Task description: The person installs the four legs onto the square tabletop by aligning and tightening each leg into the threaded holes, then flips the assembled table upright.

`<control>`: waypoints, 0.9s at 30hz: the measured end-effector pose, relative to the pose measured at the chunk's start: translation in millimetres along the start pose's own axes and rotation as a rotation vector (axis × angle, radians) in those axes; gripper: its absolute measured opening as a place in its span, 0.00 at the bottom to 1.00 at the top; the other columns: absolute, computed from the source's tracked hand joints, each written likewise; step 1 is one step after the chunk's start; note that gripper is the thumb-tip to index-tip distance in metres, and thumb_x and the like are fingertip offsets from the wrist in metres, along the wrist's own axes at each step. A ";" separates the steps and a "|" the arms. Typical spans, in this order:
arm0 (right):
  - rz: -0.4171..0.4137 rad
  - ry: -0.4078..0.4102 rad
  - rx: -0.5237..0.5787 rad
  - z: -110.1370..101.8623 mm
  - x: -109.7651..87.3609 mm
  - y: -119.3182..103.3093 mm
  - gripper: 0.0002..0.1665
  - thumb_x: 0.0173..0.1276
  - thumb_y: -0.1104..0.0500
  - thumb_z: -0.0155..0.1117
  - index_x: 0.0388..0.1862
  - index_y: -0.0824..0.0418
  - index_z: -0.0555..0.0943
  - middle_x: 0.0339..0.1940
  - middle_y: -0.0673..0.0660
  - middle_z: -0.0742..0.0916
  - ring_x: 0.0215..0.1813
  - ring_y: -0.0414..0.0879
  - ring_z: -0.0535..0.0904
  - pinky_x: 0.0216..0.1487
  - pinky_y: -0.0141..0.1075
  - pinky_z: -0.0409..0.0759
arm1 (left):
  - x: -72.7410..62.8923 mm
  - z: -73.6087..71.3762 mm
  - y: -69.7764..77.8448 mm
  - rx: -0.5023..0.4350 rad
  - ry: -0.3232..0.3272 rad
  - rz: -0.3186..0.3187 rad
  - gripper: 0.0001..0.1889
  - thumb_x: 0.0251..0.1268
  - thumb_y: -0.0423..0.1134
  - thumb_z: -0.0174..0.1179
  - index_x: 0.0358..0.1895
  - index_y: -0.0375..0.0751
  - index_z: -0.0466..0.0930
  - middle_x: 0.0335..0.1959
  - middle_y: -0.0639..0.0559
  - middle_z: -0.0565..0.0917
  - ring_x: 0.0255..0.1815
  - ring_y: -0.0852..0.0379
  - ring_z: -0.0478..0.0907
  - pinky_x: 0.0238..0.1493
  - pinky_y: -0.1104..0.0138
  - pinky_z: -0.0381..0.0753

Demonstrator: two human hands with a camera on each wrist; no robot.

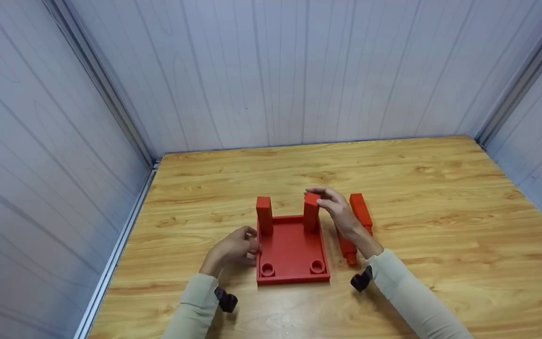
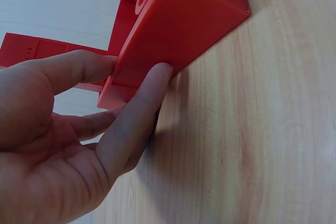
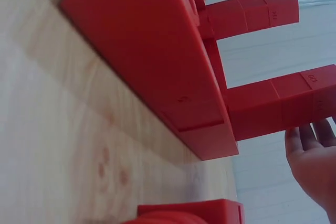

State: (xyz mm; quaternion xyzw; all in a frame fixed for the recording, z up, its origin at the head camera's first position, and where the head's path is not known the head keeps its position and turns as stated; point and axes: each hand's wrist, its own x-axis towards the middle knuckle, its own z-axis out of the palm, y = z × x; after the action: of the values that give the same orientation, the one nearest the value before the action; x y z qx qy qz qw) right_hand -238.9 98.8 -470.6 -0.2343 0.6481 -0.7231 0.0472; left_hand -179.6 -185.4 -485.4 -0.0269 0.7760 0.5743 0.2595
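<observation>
A red tray-shaped base (image 1: 292,252) lies on the table, with a low rim and round sockets in its two near corners. Square red posts stand upright at its far corners, the left post (image 1: 265,214) and the right post (image 1: 311,214). My left hand (image 1: 233,247) holds the base's left side, and in the left wrist view its thumb is at the rim with a finger (image 2: 152,85) against the outer wall. With fingers and thumb around the top of the right post, my right hand (image 1: 339,214) grips it; the right wrist view shows its fingertips (image 3: 294,140) against the post.
Just right of the base, partly under my right forearm, lies a loose red post (image 1: 347,247) with a narrower round end. Another loose post (image 1: 360,209) lies beyond it. Pale panel walls (image 1: 280,70) enclose the wooden table (image 1: 440,212) at the back and sides.
</observation>
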 end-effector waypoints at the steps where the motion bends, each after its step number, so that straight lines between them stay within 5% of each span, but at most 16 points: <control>1: -0.008 -0.022 0.016 -0.6 0.8 0.3 0.22 0.72 0.63 0.48 0.61 0.74 0.70 0.57 0.54 0.80 0.63 0.49 0.73 0.61 0.34 0.72 | -0.2 0.3 0.0 -0.001 0.001 0.002 0.22 0.62 0.25 0.51 0.60 0.31 0.62 0.43 0.38 0.77 0.38 0.50 0.77 0.38 0.57 0.86; 6: -0.039 -0.092 0.103 -1.8 3.2 1.4 0.24 0.72 0.65 0.47 0.61 0.80 0.65 0.54 0.57 0.82 0.62 0.57 0.75 0.63 0.35 0.74 | -0.2 0.8 -0.2 0.005 0.005 0.005 0.22 0.62 0.25 0.51 0.60 0.31 0.62 0.43 0.38 0.78 0.38 0.50 0.77 0.37 0.58 0.86; 11: -0.027 -0.086 0.137 -1.0 3.2 0.6 0.25 0.72 0.66 0.47 0.61 0.85 0.62 0.52 0.55 0.82 0.57 0.48 0.79 0.61 0.33 0.75 | -0.4 0.5 0.3 0.013 0.001 0.002 0.21 0.63 0.27 0.52 0.60 0.31 0.62 0.43 0.39 0.77 0.39 0.50 0.77 0.38 0.58 0.86; 27: 0.016 0.017 -0.008 1.4 -2.4 -1.2 0.23 0.70 0.62 0.55 0.61 0.73 0.70 0.57 0.56 0.78 0.61 0.46 0.72 0.58 0.33 0.74 | -0.3 -0.6 -0.5 -0.017 -0.012 0.000 0.22 0.63 0.27 0.51 0.61 0.30 0.60 0.43 0.37 0.78 0.40 0.49 0.78 0.37 0.59 0.86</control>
State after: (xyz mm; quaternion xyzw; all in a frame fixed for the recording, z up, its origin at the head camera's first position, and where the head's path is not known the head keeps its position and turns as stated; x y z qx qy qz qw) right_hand -235.9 98.5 -470.1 -0.2234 0.6533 -0.7219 0.0464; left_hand -179.4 -186.1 -485.6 -0.0257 0.7695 0.5810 0.2641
